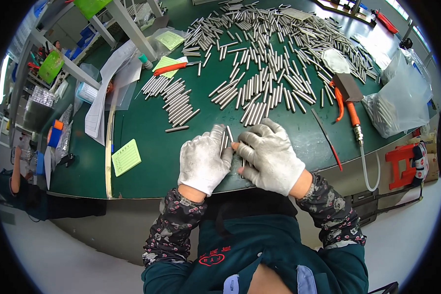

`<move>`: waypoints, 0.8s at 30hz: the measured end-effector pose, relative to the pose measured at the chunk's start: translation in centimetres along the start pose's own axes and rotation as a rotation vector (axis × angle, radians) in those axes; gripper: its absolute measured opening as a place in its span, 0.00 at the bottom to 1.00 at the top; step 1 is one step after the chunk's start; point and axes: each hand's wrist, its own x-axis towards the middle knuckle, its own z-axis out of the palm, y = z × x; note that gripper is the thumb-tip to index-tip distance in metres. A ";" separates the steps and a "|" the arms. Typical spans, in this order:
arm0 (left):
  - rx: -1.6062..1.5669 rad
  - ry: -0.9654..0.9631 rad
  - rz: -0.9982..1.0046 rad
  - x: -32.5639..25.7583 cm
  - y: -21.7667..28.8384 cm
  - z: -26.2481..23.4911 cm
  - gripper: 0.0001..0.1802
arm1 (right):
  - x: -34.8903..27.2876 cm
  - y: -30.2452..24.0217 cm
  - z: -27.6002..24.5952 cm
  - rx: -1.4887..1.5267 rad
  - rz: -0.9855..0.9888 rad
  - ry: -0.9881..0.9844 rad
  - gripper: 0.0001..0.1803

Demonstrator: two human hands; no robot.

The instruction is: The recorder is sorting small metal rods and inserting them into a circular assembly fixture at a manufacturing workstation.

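Clock centred on the two hands, twelve at the counter's far side.

Item: left hand (203, 159), white glove, patterned sleeve at the wrist; grip closed about a few short metal rods (225, 139), which lie between its thumb and fingers.

Item: right hand (273, 158), matching glove, bare tips showing at thumb and forefinger; fingers curled over further rods just beside the left hand. Whether this grip clasps them or merely rests on them, cannot tell.

Item: counter (157, 171), dark green; both hands low over its near edge.

Item: large heap of rods (279, 46), grey metal, spread from twelve to one; looser rods reach down to just beyond the right hand.

Item: stepped row of rods (180, 105), laid side by side, at ten.

Item: red-handled cutter (170, 68), at eleven, lying across a pale green slip.

Item: pale green card (126, 158), printed, flat, at nine.

Item: slender tool (334, 152), dark shaft, red handle, at three.

Item: orange air gun (352, 113) with clear hose, at two, touching a brown block (347, 87).

Item: clear plastic bag (402, 105), pale contents, past the air gun.

Item: another person (22, 193), well apart, toward nine.
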 end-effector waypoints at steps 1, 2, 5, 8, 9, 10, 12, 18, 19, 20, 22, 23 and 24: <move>-0.003 0.002 0.092 0.1 -0.3 -0.2 0.17 | -0.3 -0.2 -0.2 0.001 -0.001 -0.001 0.22; -0.007 0.005 0.185 0.2 -0.5 -0.3 0.19 | -0.6 -0.5 -0.3 -0.015 -0.013 0.017 0.23; -0.005 -0.067 0.265 0.1 -1.0 -0.3 0.21 | -1.0 -1.1 -0.2 -0.019 -0.030 0.019 0.22; -0.011 -0.055 0.294 -0.2 -0.9 -0.3 0.19 | -1.7 -1.0 0.2 0.001 -0.051 0.015 0.17; -0.006 -0.053 0.311 -0.2 -1.0 -0.6 0.19 | -1.6 -0.9 0.2 0.001 -0.059 0.019 0.17; -0.004 -0.066 0.316 -0.4 -1.0 -0.7 0.18 | -1.8 -0.8 0.2 0.027 -0.050 0.027 0.16; -0.039 -0.107 0.321 -0.9 -0.9 -0.8 0.17 | -2.1 -0.4 0.3 0.050 -0.042 0.024 0.19; -0.145 -0.176 0.294 -1.8 -0.6 -1.3 0.30 | -3.1 1.5 -1.1 0.034 0.106 0.023 0.43; -0.170 -0.211 0.295 -1.8 -0.8 -2.0 0.40 | -3.3 1.9 -1.0 0.019 0.117 0.003 0.44; -0.199 -0.218 0.315 -1.8 -1.2 -2.2 0.43 | -3.5 1.9 -1.0 0.015 0.127 0.002 0.44; -0.232 -0.225 0.333 -1.6 -1.3 -2.1 0.45 | -3.4 1.7 -0.9 -0.006 0.102 -0.044 0.44; -0.215 -0.254 0.364 -1.1 -1.3 -1.9 0.45 | -3.2 1.6 -0.8 -0.008 0.107 -0.046 0.44; -0.197 -0.279 0.396 -0.7 -1.3 -1.7 0.44 | -3.0 1.5 -0.8 -0.006 0.115 -0.074 0.46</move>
